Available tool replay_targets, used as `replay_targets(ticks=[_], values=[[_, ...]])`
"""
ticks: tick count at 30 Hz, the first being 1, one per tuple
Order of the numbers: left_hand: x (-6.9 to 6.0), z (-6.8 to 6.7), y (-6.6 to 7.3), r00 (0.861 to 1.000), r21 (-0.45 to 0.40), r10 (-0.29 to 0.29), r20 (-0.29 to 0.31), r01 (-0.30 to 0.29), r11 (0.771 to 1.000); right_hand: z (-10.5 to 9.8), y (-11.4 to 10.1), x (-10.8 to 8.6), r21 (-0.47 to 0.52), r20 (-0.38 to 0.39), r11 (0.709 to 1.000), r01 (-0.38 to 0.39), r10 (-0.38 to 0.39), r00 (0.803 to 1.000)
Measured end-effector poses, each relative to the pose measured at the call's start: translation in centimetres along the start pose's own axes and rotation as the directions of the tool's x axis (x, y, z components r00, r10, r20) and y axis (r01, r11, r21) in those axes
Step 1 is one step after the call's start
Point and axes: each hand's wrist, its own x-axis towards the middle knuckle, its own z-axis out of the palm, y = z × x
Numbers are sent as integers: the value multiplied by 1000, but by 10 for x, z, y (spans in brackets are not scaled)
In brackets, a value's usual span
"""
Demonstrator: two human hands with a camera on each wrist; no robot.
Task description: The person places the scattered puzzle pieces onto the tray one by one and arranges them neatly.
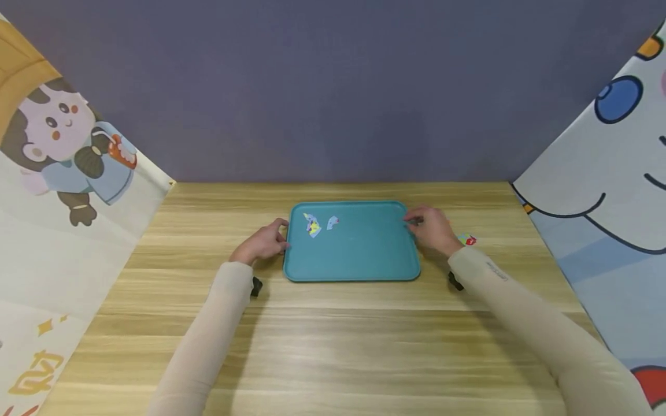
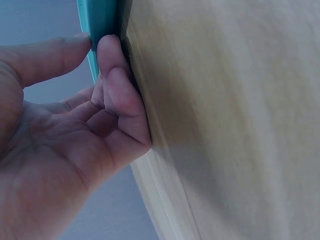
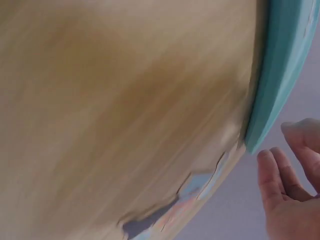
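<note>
A teal rectangular tray (image 1: 359,254) lies on the wooden table. My left hand (image 1: 265,241) is at its left edge. In the left wrist view, the thumb meets the tray's rim (image 2: 102,22) from above while curled fingers sit against its side, low to the tabletop. My right hand (image 1: 429,228) is by the upper right edge of the tray; its thumb and fingers are parted, and the right wrist view shows a gap from the rim (image 3: 280,75). Two small groups of colourful flat pieces, one yellow and purple (image 1: 313,226), one pale blue (image 1: 332,222), lie in the tray's upper left.
Other flat colourful pieces (image 1: 470,240) lie on the table (image 1: 338,346) right of the tray, partly behind my right wrist. A dark panel (image 1: 333,92) rises at the back. Printed panels stand on the left (image 1: 31,242) and right (image 1: 614,167).
</note>
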Motion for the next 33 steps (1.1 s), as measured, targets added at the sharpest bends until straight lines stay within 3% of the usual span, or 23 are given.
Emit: replay_targets(ticks=[5,14,24,33], values=[[1,1,-1,1000,-13,1,-5,-1,1000,-12,10,-3,-26,-9,998,-54,54,999],[0,1,-1,1000,-16,-5,1,5,1000,-34,21,-18,-74,44,990,-118,121,992],[0,-3,0,1000,-14,-9,20,9,1000,-37,29,-29,-184,114,970,-156,179,977],[-1,-2,0,1000,9,-1,9,1,1000,-42,33,-25,-176,115,953,-247,269,956]])
